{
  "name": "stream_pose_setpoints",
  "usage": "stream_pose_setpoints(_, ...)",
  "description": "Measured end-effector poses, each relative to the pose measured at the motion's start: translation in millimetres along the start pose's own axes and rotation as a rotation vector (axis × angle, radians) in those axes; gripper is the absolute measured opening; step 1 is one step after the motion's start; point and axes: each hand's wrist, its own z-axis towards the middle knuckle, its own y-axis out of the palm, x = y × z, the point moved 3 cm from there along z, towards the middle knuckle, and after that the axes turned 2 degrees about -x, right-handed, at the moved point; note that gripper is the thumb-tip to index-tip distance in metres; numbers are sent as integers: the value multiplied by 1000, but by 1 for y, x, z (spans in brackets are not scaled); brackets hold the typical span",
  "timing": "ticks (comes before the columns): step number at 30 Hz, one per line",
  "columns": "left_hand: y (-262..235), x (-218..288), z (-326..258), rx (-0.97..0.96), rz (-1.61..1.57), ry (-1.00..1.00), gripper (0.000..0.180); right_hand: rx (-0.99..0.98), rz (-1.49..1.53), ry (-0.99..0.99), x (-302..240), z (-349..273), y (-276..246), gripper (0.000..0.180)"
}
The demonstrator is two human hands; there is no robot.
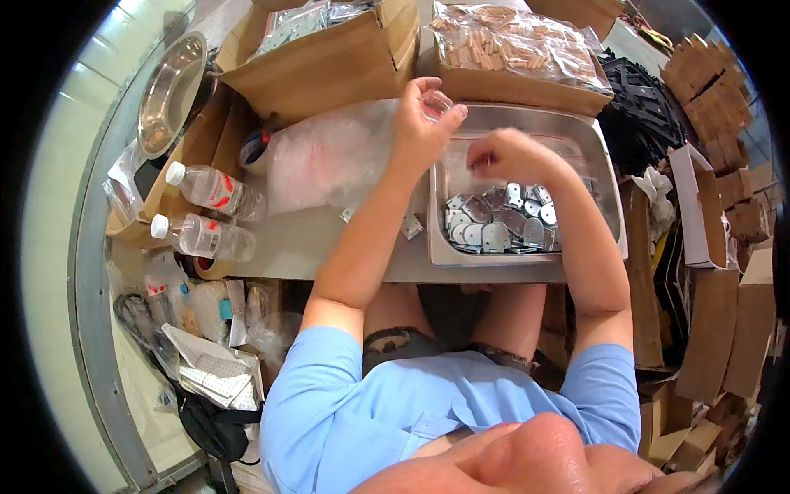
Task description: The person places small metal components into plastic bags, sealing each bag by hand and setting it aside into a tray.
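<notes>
— Two hands are up over the table point(329, 239). What does the left hand point(418, 123) have?

— It pinches a small clear plastic bag point(436, 103). The thumb and fingers are shut together on the bag's top edge. The bag sits just above the far left corner of the metal tray point(605, 177).

— And the right hand point(504, 156)?

— It hangs over the tray, close to the left hand. Its fingers are curled in, like a loose fist. I cannot tell if something is inside its grip.

— What is in the tray?

— A pile of flat silver metal plates point(502, 218). They lie in the near part of the tray, under the right hand. One little plate point(411, 226) lies out on the table, just beside the tray's left wall.

— What else is on the table?

— A heap of clear plastic bags point(329, 156) is to the left of the left arm. Two water bottles point(206, 214) with white caps lie on their sides at the left end. A roll of tape point(212, 267) peeks out near the closer bottle.

— And farther back?

— A brown box point(346, 62) holds bags of shiny parts. Next to it, another box point(518, 86) holds a bag of small wooden pegs point(510, 41). A round metal bowl point(169, 90) leans at the far left.

— Anything to the right?

— Lots of cardboard pieces point(716, 313) are stacked there, well apart from the hands.

— And below?

— The person wears a blue shirt point(346, 412) and sits right at the table.
</notes>
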Motion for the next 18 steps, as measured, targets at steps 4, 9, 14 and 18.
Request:
stream_pose_setpoints(4,-1,0,2,33,-348,-67,51,-231,-51,-26,-6,4,33,42)
stream_pose_setpoints(9,3,0,-1,-70,-387,-105,54,-375,-110,97,-15,5,35,46)
stream_pose_setpoints(14,3,0,-2,-97,-385,-118,55,-404,-156,51,-5,8,37,33)
stream_pose_setpoints(18,5,-1,-2,-136,-377,-153,56,-413,-87,43,-12,8,34,31)
